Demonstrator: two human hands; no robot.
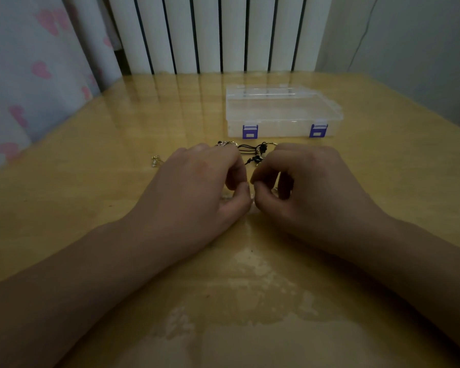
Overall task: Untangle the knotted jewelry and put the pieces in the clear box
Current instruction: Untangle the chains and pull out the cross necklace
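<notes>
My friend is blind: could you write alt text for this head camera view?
Two hands, left hand and right hand, pinch something tiny together over a yellow table. Just beyond them lies a tangle of black cord jewelry, then a closed clear box with purple latches.

Both forearms are bare right down to the wrists, no sleeve reaching into sight. The left hand and the right hand wear nothing I can see. The fingernails look short and plain.

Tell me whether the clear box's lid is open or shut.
Shut. The clear box lies flat on the table, lid down, both purple latches folded against its front.
</notes>
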